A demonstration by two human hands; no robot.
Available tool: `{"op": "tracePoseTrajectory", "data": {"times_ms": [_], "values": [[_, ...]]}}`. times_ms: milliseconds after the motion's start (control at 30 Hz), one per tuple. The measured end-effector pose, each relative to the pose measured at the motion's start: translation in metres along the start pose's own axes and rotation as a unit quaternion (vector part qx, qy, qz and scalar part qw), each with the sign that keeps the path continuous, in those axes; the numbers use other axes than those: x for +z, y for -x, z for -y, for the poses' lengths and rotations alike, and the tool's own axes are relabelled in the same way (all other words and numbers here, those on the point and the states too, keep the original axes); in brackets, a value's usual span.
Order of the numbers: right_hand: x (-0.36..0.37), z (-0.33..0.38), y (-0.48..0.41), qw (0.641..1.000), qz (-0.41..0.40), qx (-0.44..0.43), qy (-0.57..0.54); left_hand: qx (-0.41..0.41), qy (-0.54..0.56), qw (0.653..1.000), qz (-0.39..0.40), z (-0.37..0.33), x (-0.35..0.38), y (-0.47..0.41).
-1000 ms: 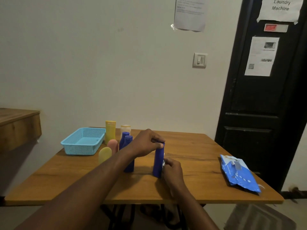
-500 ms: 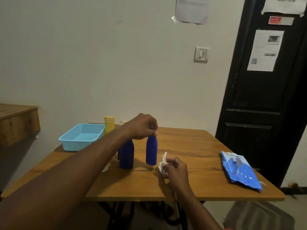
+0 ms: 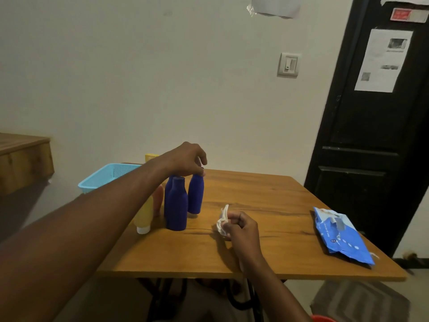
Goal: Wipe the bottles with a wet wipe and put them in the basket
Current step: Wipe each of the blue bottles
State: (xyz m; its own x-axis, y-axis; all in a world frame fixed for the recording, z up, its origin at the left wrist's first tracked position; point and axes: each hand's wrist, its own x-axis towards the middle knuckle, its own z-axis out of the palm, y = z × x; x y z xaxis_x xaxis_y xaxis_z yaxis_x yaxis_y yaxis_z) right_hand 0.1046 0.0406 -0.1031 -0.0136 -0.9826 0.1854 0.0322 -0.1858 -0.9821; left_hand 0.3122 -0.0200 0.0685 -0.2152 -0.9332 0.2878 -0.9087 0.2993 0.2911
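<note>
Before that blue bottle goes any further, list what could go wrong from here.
1. The left hand pinches the blue bottle only at its cap, so it might slip or swing.
2. Two other blue bottles stand close beside it; carrying it toward the basket could topple them.
3. The left forearm crosses just above the yellow tube and may knock it over.
</note>
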Motion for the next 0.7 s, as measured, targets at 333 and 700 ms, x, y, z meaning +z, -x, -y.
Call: {"op": "tracePoseTrajectory", "data": {"times_ms": [333,700], "values": [[0.001,0.001,-0.005,1.000,0.003,0.015,0.000,-0.006,-0.018,1.000,-0.008,0.012,0.018,-0.004],[0.016,0.013,-0.031,1.000,-0.001,0.001,-0.008,-0.051,0.013,0.999,-0.002,0.019,0.012,-0.011]]}}
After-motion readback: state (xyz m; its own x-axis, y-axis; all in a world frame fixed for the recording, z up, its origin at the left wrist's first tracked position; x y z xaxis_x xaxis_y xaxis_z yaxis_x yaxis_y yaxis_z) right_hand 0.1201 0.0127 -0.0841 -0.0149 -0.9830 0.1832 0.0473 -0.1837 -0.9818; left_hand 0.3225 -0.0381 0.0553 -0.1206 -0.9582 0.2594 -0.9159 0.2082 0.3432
